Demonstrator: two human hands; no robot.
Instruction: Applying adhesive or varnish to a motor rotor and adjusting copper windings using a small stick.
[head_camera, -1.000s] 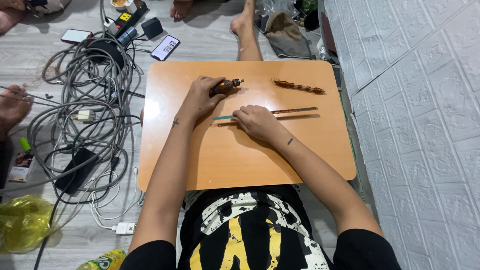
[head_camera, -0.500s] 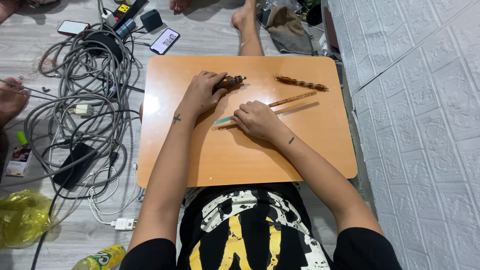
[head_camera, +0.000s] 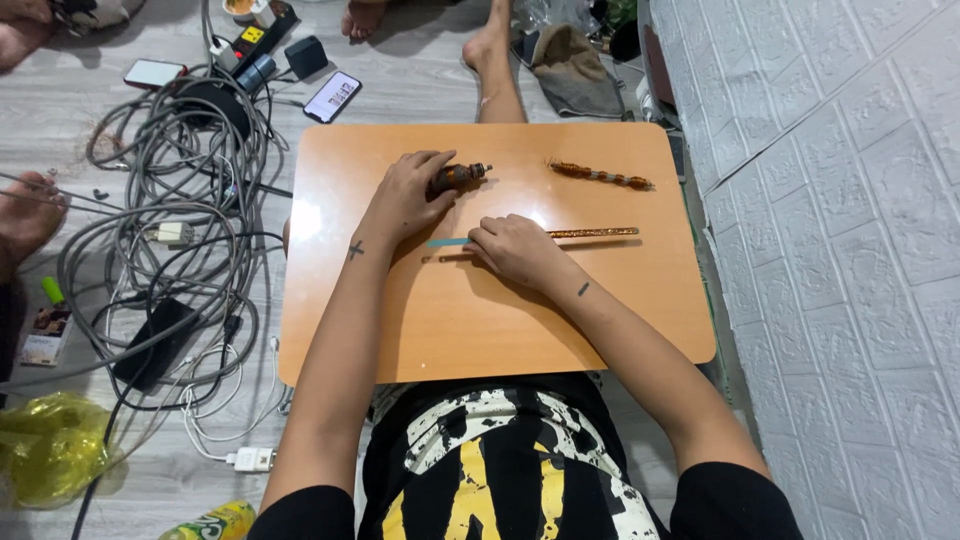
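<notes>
The left hand (head_camera: 408, 198) wraps a dark brown tool (head_camera: 458, 177) pointing right, while the right hand (head_camera: 515, 250) apparently pinches thin sticks (head_camera: 592, 233) lying left-to-right on the bench (head_camera: 480, 320).

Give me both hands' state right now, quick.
Left hand: closed around a small dark brown bottle lying on the table.
Right hand: curled over thin sticks, pinching them.
</notes>
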